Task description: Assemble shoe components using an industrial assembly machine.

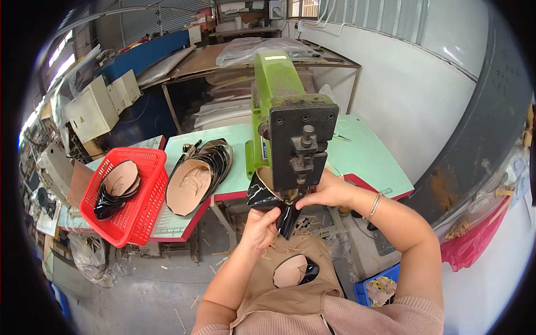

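Under the black head of a green machine (304, 142), both my hands hold a glossy black shoe upper (262, 192) with a beige lining. My left hand (260, 228) is closed on its lower edge, thumb on top. From the other side my right hand (329, 192) grips it, thumb pressing close beneath the machine's tool; some of its fingers are hidden behind the machine head. A strip of the upper hangs down between the two hands. On the brown apron over my lap lies another shoe upper (290, 271), beige lining facing up.
Left of the machine, a stack of black shoe uppers (190, 187) rests on the green tabletop (237, 134). A red basket (139, 206) farther left holds more uppers. Small scissors-like snips (341, 138) lie behind the machine. A blue bin (362, 293) with scraps stands below right.
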A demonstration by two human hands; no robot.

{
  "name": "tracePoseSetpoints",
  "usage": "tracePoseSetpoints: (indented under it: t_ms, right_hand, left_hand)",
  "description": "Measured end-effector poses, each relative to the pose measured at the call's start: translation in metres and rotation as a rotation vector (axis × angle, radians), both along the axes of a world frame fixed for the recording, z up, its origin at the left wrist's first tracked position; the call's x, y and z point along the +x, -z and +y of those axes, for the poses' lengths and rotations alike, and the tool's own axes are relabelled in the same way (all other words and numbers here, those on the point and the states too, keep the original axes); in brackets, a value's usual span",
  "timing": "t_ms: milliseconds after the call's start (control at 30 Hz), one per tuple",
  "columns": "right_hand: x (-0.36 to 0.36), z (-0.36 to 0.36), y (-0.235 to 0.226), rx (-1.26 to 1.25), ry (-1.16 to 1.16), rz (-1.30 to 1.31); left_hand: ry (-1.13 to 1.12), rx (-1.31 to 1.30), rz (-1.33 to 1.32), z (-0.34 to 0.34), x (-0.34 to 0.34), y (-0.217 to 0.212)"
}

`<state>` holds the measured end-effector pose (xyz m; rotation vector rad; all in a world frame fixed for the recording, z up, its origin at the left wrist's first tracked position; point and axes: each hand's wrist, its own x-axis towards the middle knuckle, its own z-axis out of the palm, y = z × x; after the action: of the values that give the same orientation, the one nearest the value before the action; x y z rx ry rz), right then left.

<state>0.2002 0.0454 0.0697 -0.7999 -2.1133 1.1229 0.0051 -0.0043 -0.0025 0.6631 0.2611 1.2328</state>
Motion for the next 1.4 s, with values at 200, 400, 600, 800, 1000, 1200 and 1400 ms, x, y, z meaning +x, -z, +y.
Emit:
tracePoseSetpoints:
  t_ms: [200,400,600,800,1000,1200,1400]
  right_hand:
    - [-0.004,-0.024,-0.004,0.009,0.217,-0.023]
    - [-0.013,-0.044,-0.012,-0.207,0.289,-0.032]
    - [-0.02,-0.047,-0.015,-0.227,0.306,-0.036]
    - [-0.019,-0.041,-0.021,0.064,0.294,-0.193]
    - [-0.02,-0.026,-0.029,0.14,0.19,-0.152]
    - [-0.022,-0.024,-0.031,0.179,0.095,-0.079]
    - [-0.002,-0.015,-0.019,0.059,0.12,-0.113]
  left_hand:
    - [0.002,0.0,0.164,0.004,-0.017,-0.028]
    - [0.056,0.004,0.314,0.016,-0.033,-0.04]
    - [0.051,-0.001,0.313,0.016,-0.04,-0.04]
    - [0.001,0.0,0.172,0.003,-0.036,-0.016]
    - [-0.069,-0.037,0.034,-0.013,-0.022,0.001]
    - [-0.074,-0.042,0.016,-0.021,-0.021,-0.005]
    - [-0.035,-0.085,0.206,-0.021,-0.012,-0.009]
